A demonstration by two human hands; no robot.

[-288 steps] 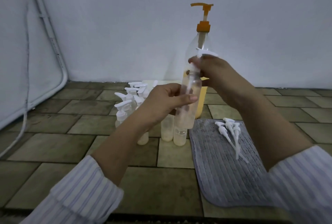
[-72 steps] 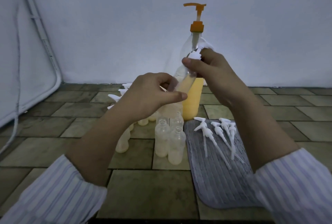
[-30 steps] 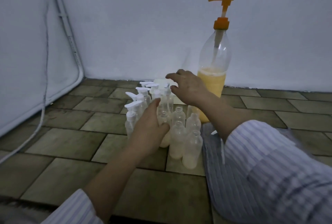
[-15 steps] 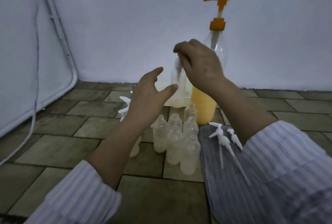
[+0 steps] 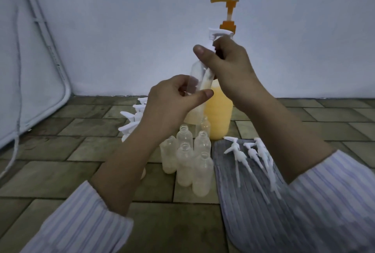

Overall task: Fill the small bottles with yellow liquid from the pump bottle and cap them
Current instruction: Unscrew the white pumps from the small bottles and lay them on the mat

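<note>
At far left, a white cable (image 5: 17,108) hangs down the wall to the tiled floor (image 5: 60,171). Farther right, a cluster of capped bottles (image 5: 133,118) with white spray heads stands on the floor, partly hidden behind the left forearm. The left hand (image 5: 172,106) is raised above them, its grip closed on the lower body of a small clear bottle (image 5: 199,82), thumb in front and fingers behind. The bottle is held in the air, tilted, with pale yellow liquid visible in its lower part. Below it, a group of uncapped small bottles (image 5: 190,159) stands on the floor (each holds some pale liquid). The right hand (image 5: 227,64) grips the white spray cap (image 5: 218,32) at the neck of the held bottle, fingers curled around it, with the dip tube running down inside the bottle. Directly behind the hands stands the pump bottle (image 5: 220,110), with yellow liquid in its lower part and an orange pump head on top. To the right, loose spray caps (image 5: 251,155) with long tubes lie on a grey mat (image 5: 263,212).
</note>
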